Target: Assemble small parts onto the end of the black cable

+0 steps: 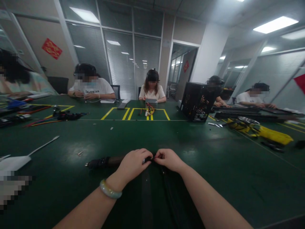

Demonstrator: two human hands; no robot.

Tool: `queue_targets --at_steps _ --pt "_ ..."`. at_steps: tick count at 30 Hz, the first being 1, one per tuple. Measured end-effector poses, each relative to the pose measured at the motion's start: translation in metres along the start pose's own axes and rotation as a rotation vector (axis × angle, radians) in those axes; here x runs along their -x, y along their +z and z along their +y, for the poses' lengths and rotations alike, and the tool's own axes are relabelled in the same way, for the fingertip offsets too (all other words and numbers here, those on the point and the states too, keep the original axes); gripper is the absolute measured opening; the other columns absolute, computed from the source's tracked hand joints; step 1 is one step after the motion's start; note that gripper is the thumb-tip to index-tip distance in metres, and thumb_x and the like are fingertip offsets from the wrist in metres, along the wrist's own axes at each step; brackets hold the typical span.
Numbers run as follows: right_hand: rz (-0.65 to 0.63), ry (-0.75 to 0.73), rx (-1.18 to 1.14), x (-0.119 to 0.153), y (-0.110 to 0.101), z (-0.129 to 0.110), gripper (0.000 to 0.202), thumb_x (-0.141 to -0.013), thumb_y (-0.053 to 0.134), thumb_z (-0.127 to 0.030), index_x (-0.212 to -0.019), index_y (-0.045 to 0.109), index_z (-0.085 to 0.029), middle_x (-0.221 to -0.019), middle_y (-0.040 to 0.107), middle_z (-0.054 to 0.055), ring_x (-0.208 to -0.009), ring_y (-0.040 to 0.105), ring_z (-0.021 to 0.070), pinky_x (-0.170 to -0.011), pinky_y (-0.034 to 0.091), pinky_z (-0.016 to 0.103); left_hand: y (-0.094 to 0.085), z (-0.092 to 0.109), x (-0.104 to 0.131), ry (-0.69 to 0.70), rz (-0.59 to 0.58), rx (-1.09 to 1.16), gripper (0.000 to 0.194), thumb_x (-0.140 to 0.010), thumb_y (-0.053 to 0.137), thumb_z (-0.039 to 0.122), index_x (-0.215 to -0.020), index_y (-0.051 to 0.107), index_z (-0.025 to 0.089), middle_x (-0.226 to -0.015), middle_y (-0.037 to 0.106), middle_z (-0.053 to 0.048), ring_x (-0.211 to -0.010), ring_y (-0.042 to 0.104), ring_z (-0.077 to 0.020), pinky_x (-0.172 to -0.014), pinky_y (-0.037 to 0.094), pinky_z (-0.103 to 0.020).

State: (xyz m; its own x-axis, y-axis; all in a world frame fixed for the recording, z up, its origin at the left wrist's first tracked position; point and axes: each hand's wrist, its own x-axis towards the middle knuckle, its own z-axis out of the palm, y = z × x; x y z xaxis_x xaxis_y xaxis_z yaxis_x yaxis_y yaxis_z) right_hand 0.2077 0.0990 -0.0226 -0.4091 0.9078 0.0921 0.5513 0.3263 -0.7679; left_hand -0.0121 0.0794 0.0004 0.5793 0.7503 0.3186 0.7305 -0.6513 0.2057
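Observation:
Near the middle of the green table [200, 178], my left hand [134, 163] is closed on a small dark part at the right end of a dark rod-like piece [107, 161]. That piece lies across the table, with a metal tip at its left end. Just to the right, my right hand [170, 159] pinches something tiny against the same spot; my fingertips hide most of it. A long black strip [168, 187] runs from below my right hand toward me. A pale bracelet is on my left wrist.
A black computer case [195, 101] stands at the back right, near a yellow tray [275, 135]. Cables [64, 115] lie at the back left. A white item [15, 163] is at the left edge. Several people sit across the table.

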Motion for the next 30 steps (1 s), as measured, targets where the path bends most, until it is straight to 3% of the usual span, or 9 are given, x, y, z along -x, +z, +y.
queue_targets --at_steps 30 --pt "0.040 -0.001 0.030 0.003 0.005 -0.003 0.012 -0.083 0.063 -0.029 -0.086 0.070 -0.019 -0.076 0.068 -0.001 -0.066 0.059 0.0122 -0.057 0.040 0.021 0.005 -0.013 -0.003 0.124 0.009 0.013 0.024 -0.086 0.066 0.029 -0.110 0.062 0.027 -0.112 0.065 0.001 -0.102 0.061 -0.0187 -0.092 0.046 -0.033"
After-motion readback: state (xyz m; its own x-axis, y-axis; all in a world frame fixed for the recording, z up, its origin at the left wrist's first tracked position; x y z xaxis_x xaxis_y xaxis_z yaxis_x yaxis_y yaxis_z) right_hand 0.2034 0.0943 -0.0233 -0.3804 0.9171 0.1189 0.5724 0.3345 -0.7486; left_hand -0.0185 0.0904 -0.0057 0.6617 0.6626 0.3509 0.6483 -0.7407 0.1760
